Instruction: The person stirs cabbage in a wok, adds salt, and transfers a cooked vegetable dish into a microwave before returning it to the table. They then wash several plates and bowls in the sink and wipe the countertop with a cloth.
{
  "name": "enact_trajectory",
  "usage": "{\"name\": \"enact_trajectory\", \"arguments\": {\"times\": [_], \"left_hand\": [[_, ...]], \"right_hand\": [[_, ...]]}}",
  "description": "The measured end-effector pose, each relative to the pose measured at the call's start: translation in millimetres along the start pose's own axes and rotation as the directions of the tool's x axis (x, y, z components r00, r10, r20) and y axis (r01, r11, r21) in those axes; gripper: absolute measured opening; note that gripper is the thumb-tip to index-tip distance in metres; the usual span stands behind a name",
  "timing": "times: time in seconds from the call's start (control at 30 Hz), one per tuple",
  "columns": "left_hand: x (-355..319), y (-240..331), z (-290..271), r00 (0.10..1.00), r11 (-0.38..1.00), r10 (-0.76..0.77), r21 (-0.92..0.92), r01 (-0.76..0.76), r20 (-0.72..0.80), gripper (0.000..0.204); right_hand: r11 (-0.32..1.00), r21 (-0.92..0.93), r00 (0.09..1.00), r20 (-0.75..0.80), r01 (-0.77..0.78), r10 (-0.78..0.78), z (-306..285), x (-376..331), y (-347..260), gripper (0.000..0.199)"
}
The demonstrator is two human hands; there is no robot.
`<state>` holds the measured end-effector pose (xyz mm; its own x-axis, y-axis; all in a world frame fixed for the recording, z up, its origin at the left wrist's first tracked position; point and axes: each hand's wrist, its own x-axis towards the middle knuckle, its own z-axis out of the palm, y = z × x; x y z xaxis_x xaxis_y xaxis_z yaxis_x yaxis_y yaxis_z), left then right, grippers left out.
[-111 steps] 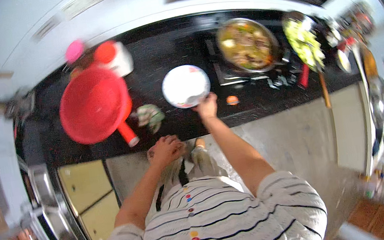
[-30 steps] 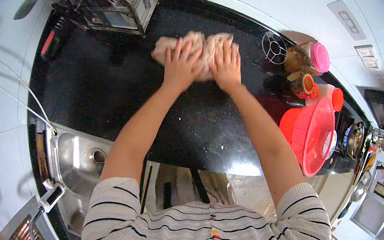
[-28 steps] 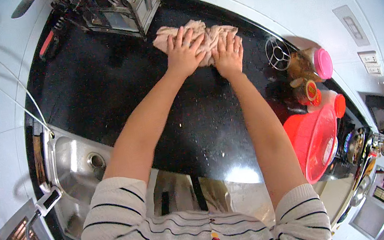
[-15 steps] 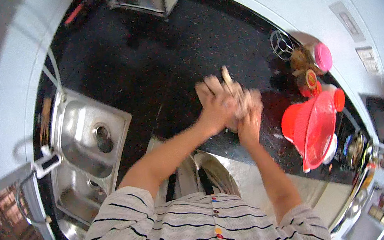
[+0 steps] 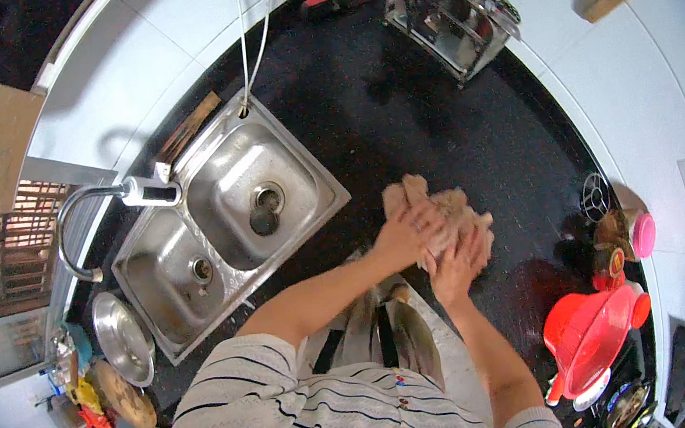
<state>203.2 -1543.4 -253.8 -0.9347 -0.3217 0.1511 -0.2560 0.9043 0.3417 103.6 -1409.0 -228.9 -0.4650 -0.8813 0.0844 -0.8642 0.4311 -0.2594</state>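
Observation:
A crumpled beige cloth (image 5: pixel 445 209) is bunched between my hands, over the black countertop. My left hand (image 5: pixel 409 235) grips its left side, fingers pressed into the folds. Closer to the counter's front edge, my right hand (image 5: pixel 460 271) is closed round the lower right part of the cloth. Folds stick out beyond the fingers on the far side. Whether anything lies inside the cloth is hidden.
To the left is a steel double sink (image 5: pixel 248 201) with a curved tap (image 5: pixel 80 209). A wire utensil rack (image 5: pixel 446 17) stands at the back. Red plastic baskets (image 5: pixel 595 336) and a pink-lidded jar (image 5: pixel 636 236) line the right side.
The view has swung to the left, bringing more of the sink and the rack into sight. Both hands still hold the cloth, which looks more tightly gathered between them.

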Motion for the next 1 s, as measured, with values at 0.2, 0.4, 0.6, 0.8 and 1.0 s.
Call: {"name": "enact_trajectory", "arguments": {"times": [0.2,0.4,0.6,0.8,1.0], "left_hand": [[44.5,-184.5,-41.7,0.973,0.948,-0.187,0.237,0.214,-0.133,0.062],[110.6,-365.8,-60.6,0.890,0.867,-0.318,0.279,0.412,-0.325,0.060],[156.4,-406.5,-63.1,0.703,0.694,-0.561,0.215,0.687,-0.437,0.054],[127.6,-382.8,-52.5,0.715,0.713,-0.528,0.217,0.666,-0.459,0.054],[117.5,-367.3,-55.0,0.861,0.846,-0.359,0.264,0.463,-0.360,0.053]], "right_hand": [[0.984,0.014,0.980,-0.094,0.177,-0.175,85.0,193.4,-72.4,0.071],[0.959,0.098,0.960,-0.121,0.265,-0.252,142.6,394.3,-140.6,0.064],[0.906,0.151,0.914,-0.166,0.395,-0.371,173.7,531.6,-159.5,0.052],[0.874,0.088,0.873,-0.161,0.477,-0.460,166.5,491.5,-163.6,0.043],[0.956,0.121,0.939,-0.257,0.267,-0.230,166.4,438.3,-153.8,0.047]]}}
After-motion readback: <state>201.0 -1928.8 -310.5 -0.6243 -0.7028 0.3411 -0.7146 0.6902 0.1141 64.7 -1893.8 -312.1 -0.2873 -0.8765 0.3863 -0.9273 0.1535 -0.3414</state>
